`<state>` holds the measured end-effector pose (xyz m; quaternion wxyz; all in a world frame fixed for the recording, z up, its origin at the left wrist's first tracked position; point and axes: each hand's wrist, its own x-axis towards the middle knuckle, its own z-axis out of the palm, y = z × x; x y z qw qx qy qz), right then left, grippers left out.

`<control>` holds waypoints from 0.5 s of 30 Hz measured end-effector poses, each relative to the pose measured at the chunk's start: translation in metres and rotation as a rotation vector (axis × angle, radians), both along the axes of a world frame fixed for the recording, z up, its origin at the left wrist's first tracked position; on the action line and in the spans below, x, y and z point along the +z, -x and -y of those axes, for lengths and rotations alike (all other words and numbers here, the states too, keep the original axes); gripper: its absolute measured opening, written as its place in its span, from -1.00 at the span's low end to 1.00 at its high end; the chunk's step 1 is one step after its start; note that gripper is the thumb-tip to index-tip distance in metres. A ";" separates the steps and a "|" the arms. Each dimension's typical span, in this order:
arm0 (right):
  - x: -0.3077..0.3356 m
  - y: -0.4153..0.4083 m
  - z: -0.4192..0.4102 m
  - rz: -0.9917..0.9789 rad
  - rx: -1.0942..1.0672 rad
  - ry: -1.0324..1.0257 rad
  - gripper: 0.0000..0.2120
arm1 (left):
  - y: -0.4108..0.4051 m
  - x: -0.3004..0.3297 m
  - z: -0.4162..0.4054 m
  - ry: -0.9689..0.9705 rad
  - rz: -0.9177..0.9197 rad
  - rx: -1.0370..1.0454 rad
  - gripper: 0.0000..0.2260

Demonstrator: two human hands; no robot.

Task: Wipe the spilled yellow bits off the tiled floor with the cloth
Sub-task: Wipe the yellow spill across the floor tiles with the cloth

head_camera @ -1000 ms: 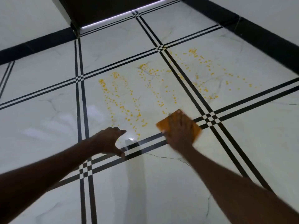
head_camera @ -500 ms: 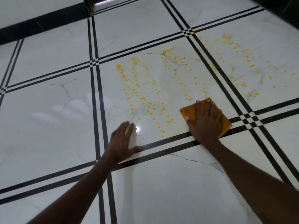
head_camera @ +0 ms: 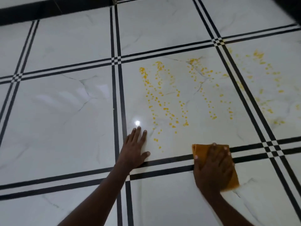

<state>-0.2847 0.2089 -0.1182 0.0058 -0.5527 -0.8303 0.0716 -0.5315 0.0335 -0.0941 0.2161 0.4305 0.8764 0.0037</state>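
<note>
Yellow bits (head_camera: 164, 101) lie scattered in streaks over a white marble-look tile, with fainter ones (head_camera: 263, 82) on the tile to its right. An orange cloth (head_camera: 200, 150) lies flat on the floor across the black stripes at the near edge of that tile. My right hand (head_camera: 213, 168) presses flat on the cloth, covering most of it. My left hand (head_camera: 135, 149) rests palm down on the floor, fingers spread, just left of the nearest bits and holding nothing.
The tiled floor (head_camera: 57, 119) is glossy white with double black stripes (head_camera: 116, 95) forming a grid. A black skirting band (head_camera: 48, 10) runs along the far wall. A bright light reflection (head_camera: 137, 123) shines just beyond my left fingertips.
The view has shifted so the spill sits further right. My right hand has drawn the cloth back toward me onto the black stripes. My left hand stays planted on the floor.
</note>
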 end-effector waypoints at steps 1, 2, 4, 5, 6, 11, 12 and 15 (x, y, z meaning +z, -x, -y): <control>-0.001 0.015 0.005 -0.028 -0.016 0.009 -0.20 | 0.001 -0.004 0.000 -0.016 -0.005 -0.004 -0.17; 0.000 0.033 0.010 -0.047 0.014 0.023 -0.19 | 0.002 -0.007 0.002 -0.036 -0.008 -0.011 -0.17; -0.007 0.070 0.011 -0.046 0.221 0.037 -0.18 | 0.006 -0.016 0.007 -0.074 -0.020 -0.008 -0.19; -0.010 0.086 0.002 -0.035 0.325 0.009 -0.18 | 0.008 -0.020 0.009 -0.078 -0.027 -0.010 -0.19; -0.014 0.098 -0.013 -0.034 0.399 -0.010 -0.19 | 0.009 -0.020 0.008 -0.075 -0.028 -0.022 -0.19; -0.008 0.075 -0.084 -0.033 0.392 -0.026 -0.23 | 0.016 0.016 -0.009 0.124 0.085 -0.030 -0.13; -0.003 0.065 -0.088 -0.011 0.369 -0.027 -0.25 | 0.019 0.028 -0.016 0.184 0.131 -0.019 -0.13; 0.021 0.062 -0.101 0.111 0.364 -0.038 -0.46 | 0.028 0.072 -0.044 0.317 0.207 0.019 -0.25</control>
